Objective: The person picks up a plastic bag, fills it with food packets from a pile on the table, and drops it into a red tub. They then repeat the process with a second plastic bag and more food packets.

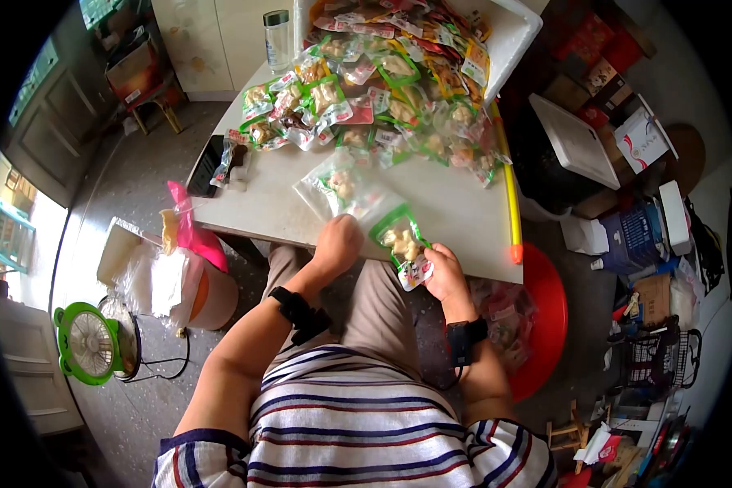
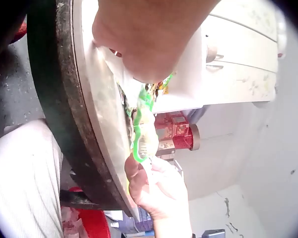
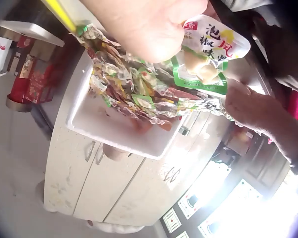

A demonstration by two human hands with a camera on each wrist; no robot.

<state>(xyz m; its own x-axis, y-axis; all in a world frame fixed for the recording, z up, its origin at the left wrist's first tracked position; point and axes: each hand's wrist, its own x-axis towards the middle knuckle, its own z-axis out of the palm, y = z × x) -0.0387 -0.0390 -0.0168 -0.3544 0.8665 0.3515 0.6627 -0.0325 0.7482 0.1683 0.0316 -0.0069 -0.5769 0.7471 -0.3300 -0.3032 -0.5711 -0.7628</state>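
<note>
In the head view, my right hand [image 1: 447, 278] pinches the lower corner of a green-edged packet [image 1: 400, 241] of pale food above the table's front edge. My left hand [image 1: 339, 246] has its fingers curled on the edge of a clear plastic bag [image 1: 364, 199], which has another pale packet [image 1: 340, 184] in or under it. The green-edged packet [image 2: 145, 130] hangs between both hands in the left wrist view, my left hand [image 2: 144, 34] large above, my right hand [image 2: 159, 191] below. Printed characters show on the packet [image 3: 203, 69] in the right wrist view.
Many packets [image 1: 325, 96] are heaped behind the hands, in front of a white foam box [image 1: 512, 37]. A glass jar [image 1: 276, 42] and dark phone [image 1: 206, 167] stand or lie leftward. A yellow stick [image 1: 513, 207] lines the right edge; a red basin [image 1: 549, 313] sits below.
</note>
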